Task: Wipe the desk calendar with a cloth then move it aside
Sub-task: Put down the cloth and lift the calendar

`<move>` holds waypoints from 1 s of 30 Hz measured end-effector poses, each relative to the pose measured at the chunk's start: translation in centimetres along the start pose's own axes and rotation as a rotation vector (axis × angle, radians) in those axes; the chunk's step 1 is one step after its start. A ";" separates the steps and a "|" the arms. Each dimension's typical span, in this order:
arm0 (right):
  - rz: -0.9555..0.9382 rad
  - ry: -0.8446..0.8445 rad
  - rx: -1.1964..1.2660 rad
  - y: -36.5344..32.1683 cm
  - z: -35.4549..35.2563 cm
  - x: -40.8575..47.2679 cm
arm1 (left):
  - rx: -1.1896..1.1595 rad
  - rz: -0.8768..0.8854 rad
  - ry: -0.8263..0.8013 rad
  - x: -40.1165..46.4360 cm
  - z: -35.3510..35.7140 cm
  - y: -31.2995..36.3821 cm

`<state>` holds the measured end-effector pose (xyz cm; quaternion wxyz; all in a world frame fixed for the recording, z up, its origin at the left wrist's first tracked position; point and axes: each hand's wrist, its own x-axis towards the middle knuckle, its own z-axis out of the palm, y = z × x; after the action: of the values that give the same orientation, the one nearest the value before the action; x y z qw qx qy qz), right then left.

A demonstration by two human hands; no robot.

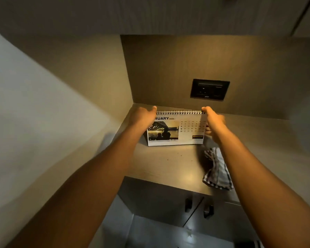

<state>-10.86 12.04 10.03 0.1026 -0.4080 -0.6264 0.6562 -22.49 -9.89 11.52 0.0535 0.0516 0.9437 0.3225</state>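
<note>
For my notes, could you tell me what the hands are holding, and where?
Both hands, left and right, grip the calendar at its two top corners.

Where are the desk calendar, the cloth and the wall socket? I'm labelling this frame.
desk calendar point(175, 130): head view, on its front page beside the photo.
cloth point(217, 169): head view, on the middle of the checked fabric.
wall socket point(210, 89): head view, on the centre of the dark plate.

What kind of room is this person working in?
Probably a built-in desk or counter nook at home: a wooden counter set in a corner, a wall socket above it, cupboard doors below, and a standing desk calendar.
</note>
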 end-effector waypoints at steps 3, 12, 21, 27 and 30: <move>0.015 -0.007 0.042 -0.8 3.3 -0.1 | -0.129 -0.087 -0.007 2.9 -1.5 -0.7; 0.055 -0.013 0.128 -3.1 11.0 1.9 | -0.017 -0.128 0.038 6.8 -5.5 -2.5; 0.048 -0.013 0.140 -3.8 12.6 3.3 | -0.168 -0.187 0.023 8.9 -5.8 -1.8; -0.029 -0.038 0.009 -3.1 11.2 2.6 | -0.032 -0.130 0.071 7.5 -5.9 -2.3; -0.166 0.049 -0.150 -1.6 7.9 1.3 | 0.023 -0.106 0.192 4.6 -5.6 -3.2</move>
<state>-17.56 7.33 10.05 0.1411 -0.3774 -0.7026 0.5865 -27.97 -15.14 13.61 -0.0206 -0.0289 0.9494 0.3120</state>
